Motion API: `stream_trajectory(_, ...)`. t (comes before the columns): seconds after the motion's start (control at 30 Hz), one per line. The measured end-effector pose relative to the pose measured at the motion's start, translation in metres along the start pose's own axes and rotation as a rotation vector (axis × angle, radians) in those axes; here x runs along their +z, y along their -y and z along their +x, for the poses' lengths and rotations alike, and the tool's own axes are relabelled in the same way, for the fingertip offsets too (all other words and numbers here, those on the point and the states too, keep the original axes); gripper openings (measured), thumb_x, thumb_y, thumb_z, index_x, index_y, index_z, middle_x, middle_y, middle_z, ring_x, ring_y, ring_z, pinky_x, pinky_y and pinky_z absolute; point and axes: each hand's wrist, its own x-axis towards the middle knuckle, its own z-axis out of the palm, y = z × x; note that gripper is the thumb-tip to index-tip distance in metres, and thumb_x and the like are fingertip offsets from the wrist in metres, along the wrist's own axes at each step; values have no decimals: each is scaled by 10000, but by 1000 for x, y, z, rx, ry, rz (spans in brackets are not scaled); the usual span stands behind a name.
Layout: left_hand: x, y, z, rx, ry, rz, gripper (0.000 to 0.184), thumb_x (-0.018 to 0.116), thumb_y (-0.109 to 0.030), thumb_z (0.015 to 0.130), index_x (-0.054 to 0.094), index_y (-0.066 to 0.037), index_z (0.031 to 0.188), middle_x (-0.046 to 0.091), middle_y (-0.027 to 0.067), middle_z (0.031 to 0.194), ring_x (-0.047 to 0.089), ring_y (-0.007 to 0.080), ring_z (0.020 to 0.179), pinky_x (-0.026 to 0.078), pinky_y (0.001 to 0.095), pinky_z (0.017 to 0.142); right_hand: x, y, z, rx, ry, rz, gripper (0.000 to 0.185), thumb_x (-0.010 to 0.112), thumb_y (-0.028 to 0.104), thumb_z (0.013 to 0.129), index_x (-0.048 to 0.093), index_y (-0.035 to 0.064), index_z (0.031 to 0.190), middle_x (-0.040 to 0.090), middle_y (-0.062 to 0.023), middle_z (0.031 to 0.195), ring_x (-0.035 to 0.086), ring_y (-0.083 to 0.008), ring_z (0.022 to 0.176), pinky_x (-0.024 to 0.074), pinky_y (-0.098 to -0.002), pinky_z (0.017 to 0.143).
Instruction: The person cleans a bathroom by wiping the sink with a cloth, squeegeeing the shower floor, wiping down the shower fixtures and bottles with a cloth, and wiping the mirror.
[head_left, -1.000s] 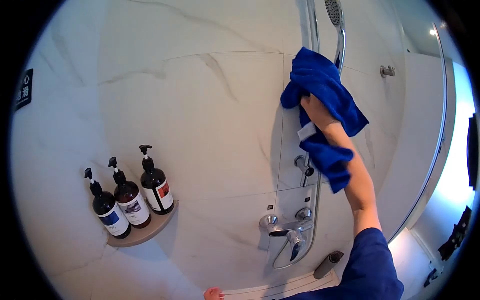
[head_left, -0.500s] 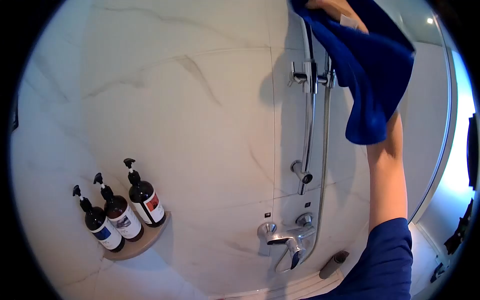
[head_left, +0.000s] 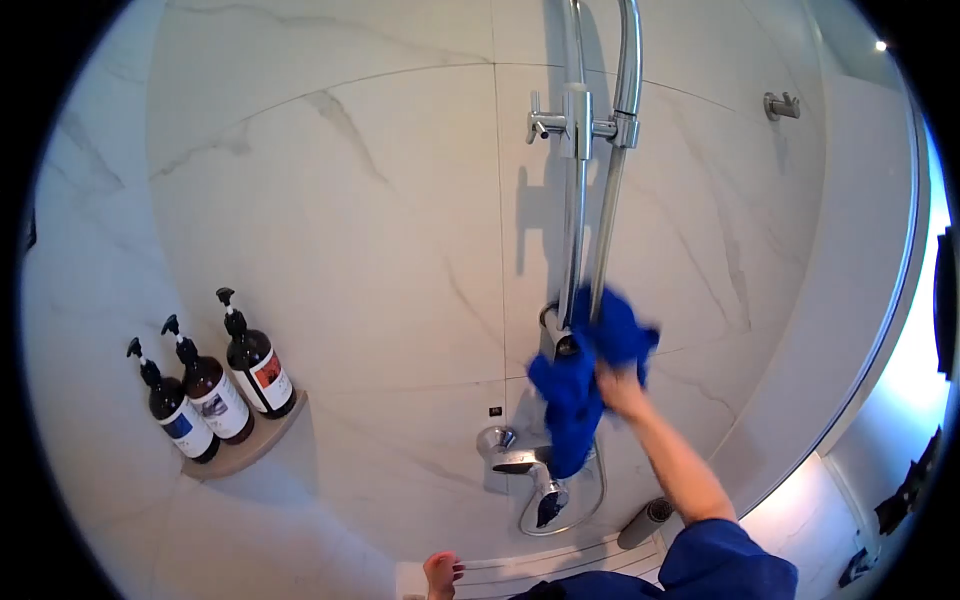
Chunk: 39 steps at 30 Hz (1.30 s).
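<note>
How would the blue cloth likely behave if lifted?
The cloth would probably flop, since it hangs in loose folds from the right hand. It looks like soft fabric, so likely light and unbreakable.

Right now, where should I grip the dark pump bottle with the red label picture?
Grip the bottle around its cylindrical body, below the black pump, probably from your right: that side looks open; a dark white-labelled bottle crowds its left.

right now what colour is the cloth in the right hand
The cloth is solid blue, clearest in the head view.
</note>
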Motion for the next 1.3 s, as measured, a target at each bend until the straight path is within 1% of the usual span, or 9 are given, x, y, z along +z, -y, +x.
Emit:
stream_trajectory(0.07,12,10,-7,-58,-37,-34,132,603,-138,818,595,-61,925,616,62,794,612,174,609,489,294,509,-15,-16,-55,490,331,321,317,526,113,861,527,16,1162,507,-162,1211,435,-281,1173,280,-371,1027)
stream_trajectory(0.13,12,26,-4,-58,21,-79,124,627,-171,826,584,-79,896,607,69,753,612,197,582,478,303,462,-25,-31,-60,353,381,126,253,507,108,878,554,15,1109,548,-154,1155,484,-280,1119,340,-378,980)
stream_trajectory(0.27,36,22,-30,-126,-68,79,146,624,-162,833,588,-55,925,620,80,758,620,177,612,494,285,491,-55,18,30,230,-96,133,220,455,63,893,573,15,1072,610,-112,1033,574,-258,961,428,-374,868)
stream_trajectory(0.3,35,34,-29,-113,-67,62,173,637,-195,832,580,-68,935,611,72,750,618,187,595,483,287,465,-55,10,51,-206,-19,-427,213,464,61,886,582,17,1058,611,-138,1026,586,-294,931,429,-380,863)
stream_trajectory(0.4,31,35,-42,-130,-37,20,174,632,-185,834,580,-65,949,615,74,756,622,189,603,489,288,472,-14,18,94,-599,-16,-479,270,494,159,887,548,22,1113,600,-182,971,561,-363,869,426,-396,866)
stream_trajectory(0.5,31,29,-51,-190,-66,73,165,624,-172,836,578,-64,952,621,80,775,619,192,607,490,287,472,-26,7,67,-75,-244,-44,391,511,222,867,471,6,1191,549,-231,1069,523,-390,962,399,-419,897)
stream_trajectory(0.63,4,43,-56,-280,-145,-29,168,607,-176,837,576,-72,965,622,77,782,614,188,600,484,288,480,-2,6,11,85,-145,-45,411,526,227,855,467,2,1194,543,-231,1083,520,-387,978,396,-417,901)
stream_trajectory(1.0,-25,34,-58,-307,-74,75,164,602,-197,847,577,-76,955,626,71,786,625,178,610,477,285,476,124,92,-7,-169,403,-332,469,567,240,822,457,-9,1204,527,-231,1123,509,-377,1019,390,-411,912)
stream_trajectory(1.3,-157,109,-124,-450,-431,-232,180,574,-145,814,559,-53,968,603,113,791,601,228,577,461,301,435,62,51,-37,384,-85,-442,518,600,251,795,449,-17,1211,513,-231,1155,501,-369,1053,384,-407,921)
